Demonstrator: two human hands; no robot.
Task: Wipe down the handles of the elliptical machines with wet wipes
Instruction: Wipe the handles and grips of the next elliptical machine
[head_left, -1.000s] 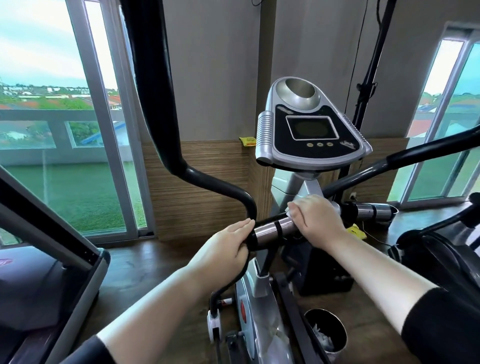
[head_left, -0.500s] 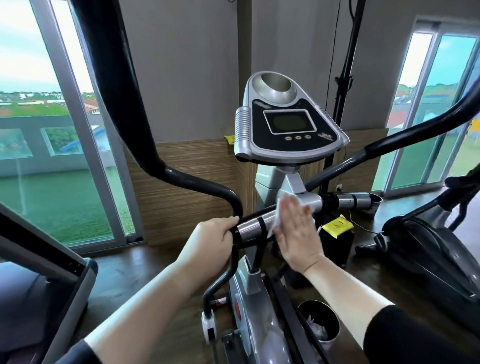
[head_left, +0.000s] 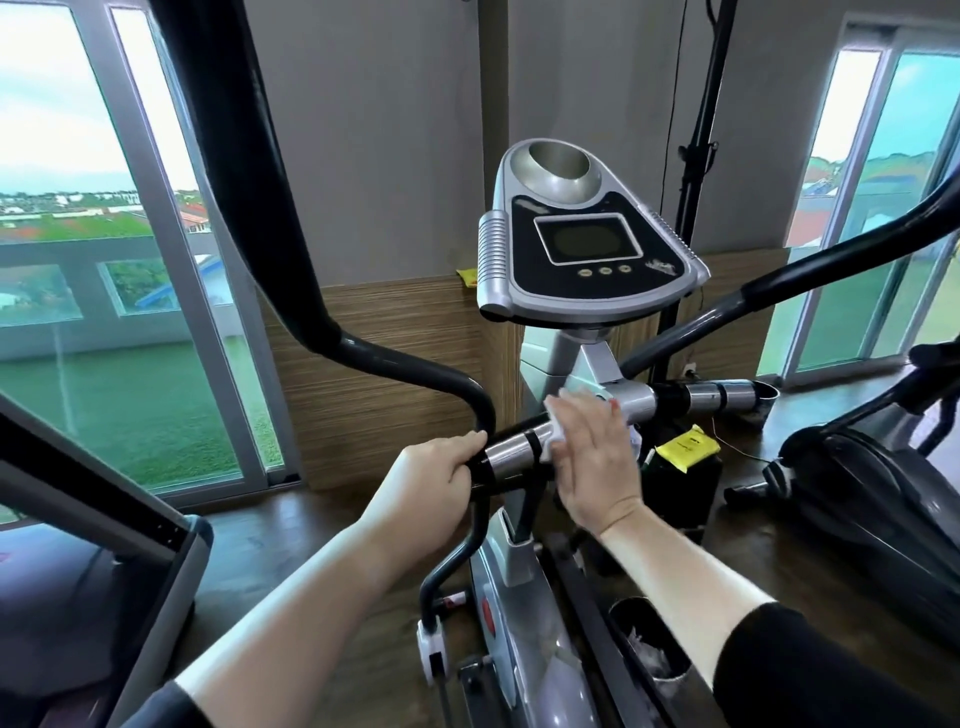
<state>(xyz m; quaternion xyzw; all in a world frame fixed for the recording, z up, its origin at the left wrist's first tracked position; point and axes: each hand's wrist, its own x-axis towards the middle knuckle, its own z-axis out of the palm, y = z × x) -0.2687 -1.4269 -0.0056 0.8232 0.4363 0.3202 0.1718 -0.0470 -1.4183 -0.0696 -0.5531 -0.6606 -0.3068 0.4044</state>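
Standing before the elliptical machine (head_left: 519, 623), the person faces its silver-and-black handle (head_left: 511, 451) below the console (head_left: 587, 249); left hand (head_left: 426, 483) curls round the handle's end; right hand (head_left: 597, 467) (fingers straight) presses a white wet wipe (head_left: 555, 434) against it.

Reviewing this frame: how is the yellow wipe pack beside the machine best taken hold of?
Likely from above, pinching the yellow wipe pack across its short width: it lies flat and thin on the black box, nearest the right hand.
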